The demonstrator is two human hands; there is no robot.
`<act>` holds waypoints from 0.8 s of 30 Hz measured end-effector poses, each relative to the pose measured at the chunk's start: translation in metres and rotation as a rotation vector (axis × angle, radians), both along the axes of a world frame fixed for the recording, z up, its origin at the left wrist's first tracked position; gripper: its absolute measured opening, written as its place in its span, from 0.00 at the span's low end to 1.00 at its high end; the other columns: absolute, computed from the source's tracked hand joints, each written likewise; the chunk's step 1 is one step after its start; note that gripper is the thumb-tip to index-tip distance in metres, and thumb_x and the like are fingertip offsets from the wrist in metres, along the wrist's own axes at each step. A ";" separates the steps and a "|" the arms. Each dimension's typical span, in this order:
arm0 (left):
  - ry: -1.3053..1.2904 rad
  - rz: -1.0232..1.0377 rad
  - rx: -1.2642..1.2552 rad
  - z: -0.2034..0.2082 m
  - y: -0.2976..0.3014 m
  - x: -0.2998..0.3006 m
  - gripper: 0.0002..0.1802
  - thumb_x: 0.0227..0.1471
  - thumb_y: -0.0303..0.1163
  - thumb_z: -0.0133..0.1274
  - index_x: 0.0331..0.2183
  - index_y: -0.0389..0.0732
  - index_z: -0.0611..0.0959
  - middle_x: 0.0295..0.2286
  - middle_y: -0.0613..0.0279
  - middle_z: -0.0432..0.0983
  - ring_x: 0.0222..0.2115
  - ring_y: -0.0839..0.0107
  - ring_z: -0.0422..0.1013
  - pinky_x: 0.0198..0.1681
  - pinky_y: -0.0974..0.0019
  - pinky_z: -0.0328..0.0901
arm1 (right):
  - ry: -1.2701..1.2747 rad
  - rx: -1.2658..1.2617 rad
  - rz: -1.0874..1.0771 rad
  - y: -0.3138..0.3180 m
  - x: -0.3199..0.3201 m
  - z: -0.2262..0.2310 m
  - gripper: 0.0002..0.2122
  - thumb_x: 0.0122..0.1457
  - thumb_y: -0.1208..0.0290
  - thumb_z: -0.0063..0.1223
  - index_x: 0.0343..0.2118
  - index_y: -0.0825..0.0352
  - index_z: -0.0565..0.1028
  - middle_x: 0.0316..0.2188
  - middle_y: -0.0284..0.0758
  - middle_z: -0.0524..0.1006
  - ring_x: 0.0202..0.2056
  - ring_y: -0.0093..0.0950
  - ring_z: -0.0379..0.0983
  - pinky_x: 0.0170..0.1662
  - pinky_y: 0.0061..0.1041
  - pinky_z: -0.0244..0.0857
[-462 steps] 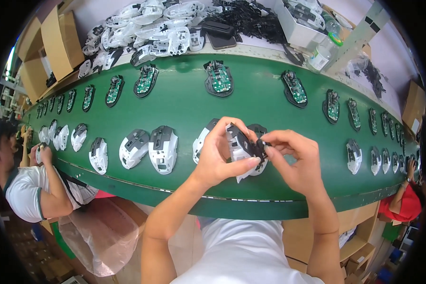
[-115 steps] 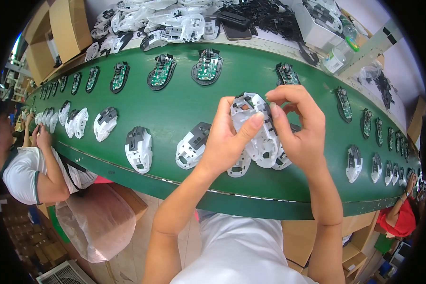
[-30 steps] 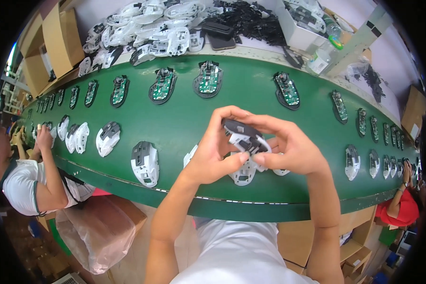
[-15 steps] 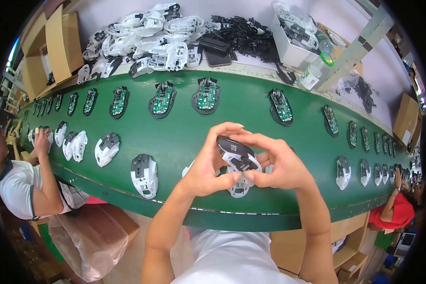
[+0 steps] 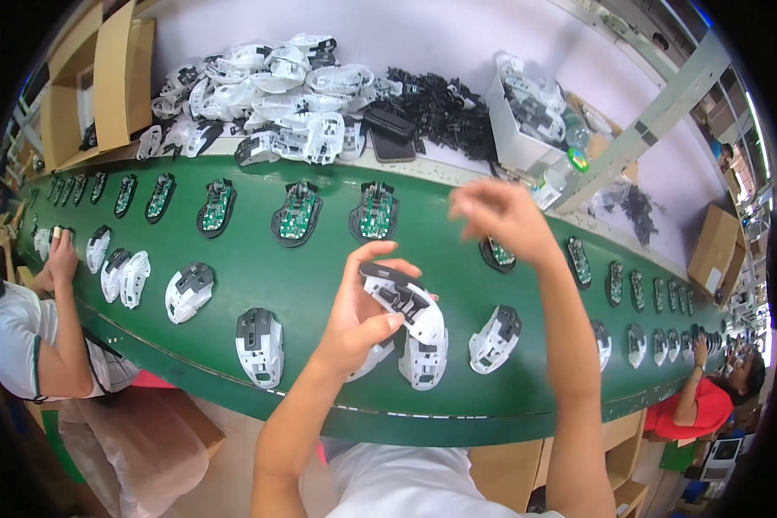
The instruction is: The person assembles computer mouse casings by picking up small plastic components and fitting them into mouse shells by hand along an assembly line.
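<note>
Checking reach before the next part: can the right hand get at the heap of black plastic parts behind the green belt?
Probably yes: the right hand is raised, empty and open over the green belt, with nothing between it and the heap of black plastic parts.

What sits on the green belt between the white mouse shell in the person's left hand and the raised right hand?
In the head view, only bare green conveyor belt lies between the white mouse shell, gripped by the left hand, and the blurred right hand.

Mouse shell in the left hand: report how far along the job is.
Done: finished-looking white shells lie along the green belt.
In hand: the left hand holds a mouse shell; the right hand, blurred, is raised toward the black parts pile.
Left: bare circuit-board bases on the far row.
</note>
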State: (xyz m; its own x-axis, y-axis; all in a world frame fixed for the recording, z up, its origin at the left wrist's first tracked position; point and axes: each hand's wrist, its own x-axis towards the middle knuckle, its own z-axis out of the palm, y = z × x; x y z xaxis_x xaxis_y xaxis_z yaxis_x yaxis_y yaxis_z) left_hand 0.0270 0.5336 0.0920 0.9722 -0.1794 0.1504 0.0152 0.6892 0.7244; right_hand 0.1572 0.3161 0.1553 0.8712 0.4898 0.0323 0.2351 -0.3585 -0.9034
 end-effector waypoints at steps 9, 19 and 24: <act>0.048 -0.114 -0.025 -0.010 -0.004 -0.003 0.42 0.44 0.28 0.59 0.58 0.42 0.57 0.47 0.53 0.67 0.45 0.62 0.71 0.50 0.57 0.68 | -0.591 -0.679 -0.450 0.004 0.192 -0.048 0.12 0.45 0.69 0.60 0.36 0.61 0.80 0.32 0.40 0.80 0.38 0.39 0.77 0.44 0.37 0.70; 0.197 -0.135 -0.121 -0.012 0.010 0.003 0.30 0.51 0.26 0.55 0.54 0.43 0.62 0.41 0.58 0.73 0.41 0.69 0.73 0.41 0.63 0.72 | -0.590 -0.929 -0.467 0.016 0.207 -0.068 0.12 0.50 0.73 0.54 0.39 0.63 0.74 0.37 0.44 0.78 0.42 0.43 0.76 0.45 0.40 0.71; 0.208 -0.065 -0.151 -0.005 0.001 -0.001 0.27 0.51 0.24 0.54 0.53 0.41 0.65 0.42 0.57 0.74 0.43 0.68 0.73 0.46 0.62 0.69 | -0.604 -0.870 -0.489 0.004 0.201 -0.078 0.13 0.48 0.74 0.54 0.39 0.66 0.73 0.37 0.46 0.77 0.40 0.43 0.77 0.45 0.40 0.71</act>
State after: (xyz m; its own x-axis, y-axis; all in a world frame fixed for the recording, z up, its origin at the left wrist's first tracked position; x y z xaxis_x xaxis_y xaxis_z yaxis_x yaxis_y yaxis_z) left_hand 0.0264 0.5344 0.0870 0.9721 -0.2336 -0.0218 0.2011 0.7818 0.5903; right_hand 0.3587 0.3198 0.0778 0.9310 0.1672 0.3245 0.2085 -0.9733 -0.0966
